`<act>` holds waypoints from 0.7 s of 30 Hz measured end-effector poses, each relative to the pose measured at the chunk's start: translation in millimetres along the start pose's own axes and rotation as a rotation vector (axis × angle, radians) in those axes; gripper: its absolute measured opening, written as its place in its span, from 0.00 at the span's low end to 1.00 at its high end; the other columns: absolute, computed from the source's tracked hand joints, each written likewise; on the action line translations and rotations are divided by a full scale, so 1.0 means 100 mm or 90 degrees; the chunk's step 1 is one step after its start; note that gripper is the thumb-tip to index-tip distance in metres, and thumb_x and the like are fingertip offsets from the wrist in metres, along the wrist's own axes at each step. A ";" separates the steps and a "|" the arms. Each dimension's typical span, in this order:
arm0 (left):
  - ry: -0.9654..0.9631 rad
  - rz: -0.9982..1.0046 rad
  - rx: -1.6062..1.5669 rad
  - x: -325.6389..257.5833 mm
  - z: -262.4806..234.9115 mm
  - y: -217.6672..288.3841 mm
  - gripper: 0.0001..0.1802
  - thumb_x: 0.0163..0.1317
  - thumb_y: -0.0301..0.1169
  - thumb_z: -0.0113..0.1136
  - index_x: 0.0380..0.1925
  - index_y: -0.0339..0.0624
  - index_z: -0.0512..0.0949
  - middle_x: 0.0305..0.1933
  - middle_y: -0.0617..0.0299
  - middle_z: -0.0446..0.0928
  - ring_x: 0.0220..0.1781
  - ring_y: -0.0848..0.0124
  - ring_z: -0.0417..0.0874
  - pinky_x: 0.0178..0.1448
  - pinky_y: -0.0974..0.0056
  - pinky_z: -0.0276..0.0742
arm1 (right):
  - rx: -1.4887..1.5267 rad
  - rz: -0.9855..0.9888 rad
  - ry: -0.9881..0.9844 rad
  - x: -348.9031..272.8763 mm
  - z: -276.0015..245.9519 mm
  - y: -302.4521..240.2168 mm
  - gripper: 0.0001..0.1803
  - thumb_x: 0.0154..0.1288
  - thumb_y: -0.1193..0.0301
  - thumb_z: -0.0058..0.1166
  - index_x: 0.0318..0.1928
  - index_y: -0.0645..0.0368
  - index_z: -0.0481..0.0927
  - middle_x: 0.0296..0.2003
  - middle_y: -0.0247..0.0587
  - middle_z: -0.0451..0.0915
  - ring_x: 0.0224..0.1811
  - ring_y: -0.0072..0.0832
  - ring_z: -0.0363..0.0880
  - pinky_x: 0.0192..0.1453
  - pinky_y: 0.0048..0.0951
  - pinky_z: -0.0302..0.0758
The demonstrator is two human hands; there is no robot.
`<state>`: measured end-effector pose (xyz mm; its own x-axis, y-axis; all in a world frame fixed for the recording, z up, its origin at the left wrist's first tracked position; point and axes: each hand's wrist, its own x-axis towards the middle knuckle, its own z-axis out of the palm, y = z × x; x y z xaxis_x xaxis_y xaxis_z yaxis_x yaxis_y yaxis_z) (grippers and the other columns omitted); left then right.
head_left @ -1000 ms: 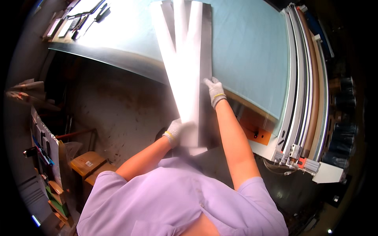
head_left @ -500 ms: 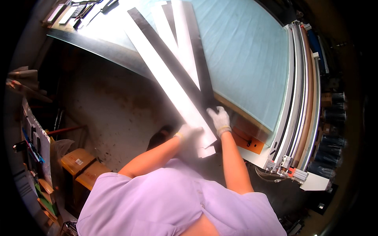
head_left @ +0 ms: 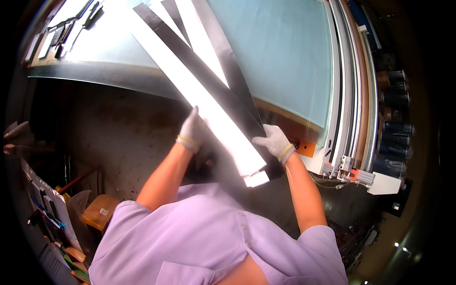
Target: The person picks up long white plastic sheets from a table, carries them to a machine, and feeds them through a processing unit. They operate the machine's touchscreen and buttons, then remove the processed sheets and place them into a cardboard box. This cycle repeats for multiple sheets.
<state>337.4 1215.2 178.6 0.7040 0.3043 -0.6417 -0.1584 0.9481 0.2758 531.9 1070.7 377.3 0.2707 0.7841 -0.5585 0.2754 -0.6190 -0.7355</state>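
Long flat strips, white on one side band and black on the other [head_left: 209, 121], lie fanned and overlapping. Their far ends rest on the glass-topped table, and their near ends stick out past its edge toward my body. My left hand [head_left: 192, 130], in a pale knit glove with a yellow cuff, grips the left edge of the top strip; its fingers are mostly hidden underneath. At the right edge, near the close end, my gloved right hand [head_left: 275, 142] clasps the strips, thumb on top. A small white end piece [head_left: 258, 179] pokes out beneath the top strip.
The pale blue-green glass tabletop [head_left: 280, 61] spreads behind the strips. Metal rails with a brown roller [head_left: 362, 95] run along its right side. Tools and a calculator [head_left: 58, 35] lie at the far left. A yellow-brown box [head_left: 101, 211] stands at lower left; dark wrapped rolls [head_left: 396, 128] line the right.
My left hand has moved from near the strips' close end up along their left edge. My right hand has closed on the right edge. The view has shifted slightly.
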 end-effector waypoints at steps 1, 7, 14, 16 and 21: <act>-0.042 0.040 -0.027 0.07 -0.08 0.07 0.24 0.70 0.45 0.41 0.57 0.44 0.71 0.56 0.62 0.75 0.58 0.63 0.74 0.71 0.48 0.52 | -0.052 0.004 -0.020 -0.12 0.02 -0.04 0.27 0.52 0.65 0.63 0.50 0.70 0.77 0.43 0.49 0.82 0.46 0.33 0.77 0.55 0.31 0.72; 0.053 -0.026 0.027 -0.15 0.88 -0.03 0.43 0.57 0.54 0.64 0.64 0.38 0.62 0.63 0.54 0.69 0.64 0.59 0.70 0.69 0.55 0.62 | 0.036 0.153 0.055 -0.23 -0.07 0.55 0.32 0.54 0.60 0.64 0.55 0.67 0.75 0.48 0.50 0.80 0.51 0.35 0.77 0.58 0.30 0.70; -0.197 -0.357 -0.872 0.31 0.35 0.03 0.32 0.65 0.51 0.54 0.60 0.40 0.67 0.61 0.56 0.71 0.62 0.58 0.71 0.68 0.53 0.65 | 0.021 -0.008 0.167 -0.96 -0.04 0.08 0.20 0.54 0.68 0.61 0.45 0.70 0.78 0.38 0.52 0.83 0.37 0.35 0.80 0.45 0.32 0.75; -0.228 -0.042 -0.225 -0.04 0.95 0.33 0.31 0.65 0.51 0.54 0.57 0.37 0.68 0.58 0.53 0.74 0.60 0.57 0.74 0.66 0.52 0.68 | -0.070 0.006 0.216 -1.44 0.01 0.04 0.18 0.53 0.67 0.61 0.40 0.70 0.78 0.33 0.57 0.80 0.31 0.39 0.77 0.41 0.34 0.74; -0.266 -0.014 -0.197 -0.03 1.10 -0.12 0.25 0.62 0.38 0.58 0.55 0.33 0.71 0.52 0.46 0.78 0.53 0.51 0.80 0.62 0.46 0.74 | -0.209 0.187 0.203 -2.77 -0.01 0.29 0.16 0.53 0.67 0.63 0.32 0.68 0.75 0.25 0.56 0.76 0.26 0.37 0.72 0.34 0.36 0.70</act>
<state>413.2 1192.9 256.2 0.9161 0.2805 -0.2866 -0.2929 0.9561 -0.0004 466.2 835.3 511.1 0.6321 0.5545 -0.5413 0.4057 -0.8320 -0.3785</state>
